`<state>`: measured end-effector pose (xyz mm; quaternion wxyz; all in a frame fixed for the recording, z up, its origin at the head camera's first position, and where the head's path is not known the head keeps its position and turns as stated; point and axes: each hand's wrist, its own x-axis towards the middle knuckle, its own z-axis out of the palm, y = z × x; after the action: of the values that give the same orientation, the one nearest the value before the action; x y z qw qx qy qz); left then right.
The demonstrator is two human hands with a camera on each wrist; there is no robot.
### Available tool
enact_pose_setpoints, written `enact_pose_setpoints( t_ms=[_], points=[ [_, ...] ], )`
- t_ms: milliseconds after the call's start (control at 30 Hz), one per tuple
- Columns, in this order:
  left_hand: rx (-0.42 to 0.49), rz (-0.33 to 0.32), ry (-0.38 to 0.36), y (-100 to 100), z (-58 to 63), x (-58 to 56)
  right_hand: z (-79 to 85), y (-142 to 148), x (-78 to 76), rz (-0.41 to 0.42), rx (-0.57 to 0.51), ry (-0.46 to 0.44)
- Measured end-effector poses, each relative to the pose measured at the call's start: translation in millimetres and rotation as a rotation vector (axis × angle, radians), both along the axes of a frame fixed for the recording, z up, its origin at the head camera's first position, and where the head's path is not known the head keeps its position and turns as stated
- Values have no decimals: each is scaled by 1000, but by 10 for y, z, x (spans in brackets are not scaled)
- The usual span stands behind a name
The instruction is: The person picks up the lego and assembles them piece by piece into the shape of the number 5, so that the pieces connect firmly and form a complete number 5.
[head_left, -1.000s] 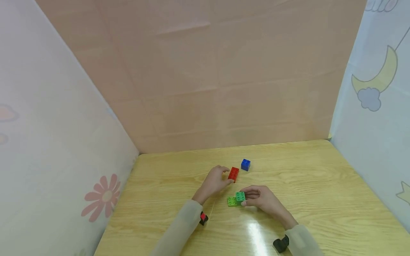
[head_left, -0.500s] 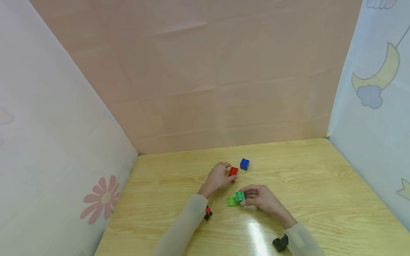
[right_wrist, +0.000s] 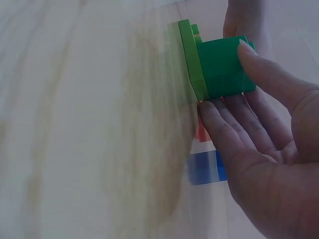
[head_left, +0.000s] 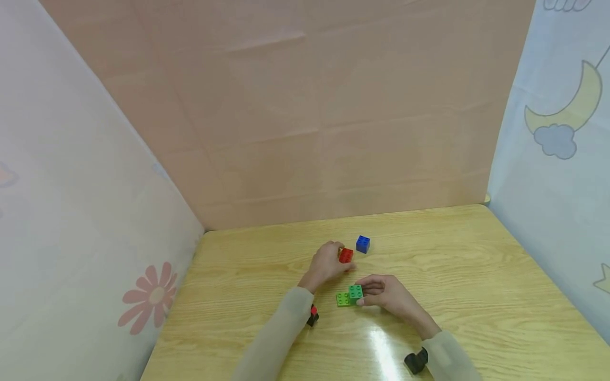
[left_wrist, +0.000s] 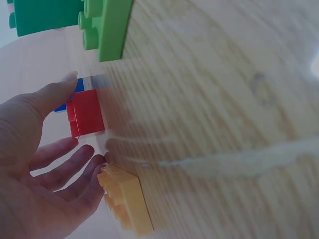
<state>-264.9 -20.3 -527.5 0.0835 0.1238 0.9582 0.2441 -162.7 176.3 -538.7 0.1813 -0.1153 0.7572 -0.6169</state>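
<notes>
In the head view my left hand (head_left: 326, 264) reaches around a red toy brick (head_left: 346, 255), its thumb at the near end. The left wrist view has the red brick (left_wrist: 88, 113) between thumb and forefinger, with small gaps on both sides. A yellow-orange brick (left_wrist: 132, 199) stands on the table by the other fingertips; the hand hides it from the head view. My right hand (head_left: 388, 295) pinches a dark green brick (head_left: 355, 294) between thumb and fingers. That brick sits on the right end of a flat lime-green brick (head_left: 342, 299), whose left studs stay bare.
A blue brick (head_left: 363, 244) stands just behind and right of the red one. All lie on a wooden table (head_left: 438, 254), with a tan sheet (head_left: 310, 132) rising at its back edge and patterned white panels at both sides.
My left hand has moved slightly right and forward, and its thumb now overlaps the red brick's near end. The right hand keeps its grip on the dark green brick.
</notes>
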Motion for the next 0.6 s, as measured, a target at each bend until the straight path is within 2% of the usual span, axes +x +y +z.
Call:
enact_pose_setpoints(
  t_ms=[300,600],
  points=[
    [39,29,-25,7,0,-16,-10,-1,3,0,-2,-7],
    [160,87,-108,-7,4,-7,-4,2,6,-5,-10,-15]
  ],
)
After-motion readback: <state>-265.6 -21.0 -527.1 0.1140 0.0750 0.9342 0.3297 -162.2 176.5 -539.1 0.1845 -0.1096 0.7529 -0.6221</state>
